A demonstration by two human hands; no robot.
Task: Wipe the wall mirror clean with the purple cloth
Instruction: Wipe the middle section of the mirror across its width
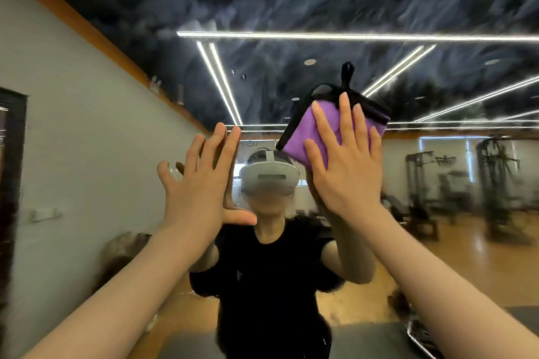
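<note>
Right hand (347, 172) flattens folded purple cloth (303, 137) against glossy mirror (320, 9)

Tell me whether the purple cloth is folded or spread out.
Folded: the purple cloth forms a compact square pad under the right hand.

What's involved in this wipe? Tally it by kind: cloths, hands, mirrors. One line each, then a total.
Folded purple microfibre cloth with black trim and a hanging loop: 1
Bare hands: 2, the right hand pressed flat on the cloth, the left hand open, fingers spread
Large wall mirror: 1
Total: 4
</note>
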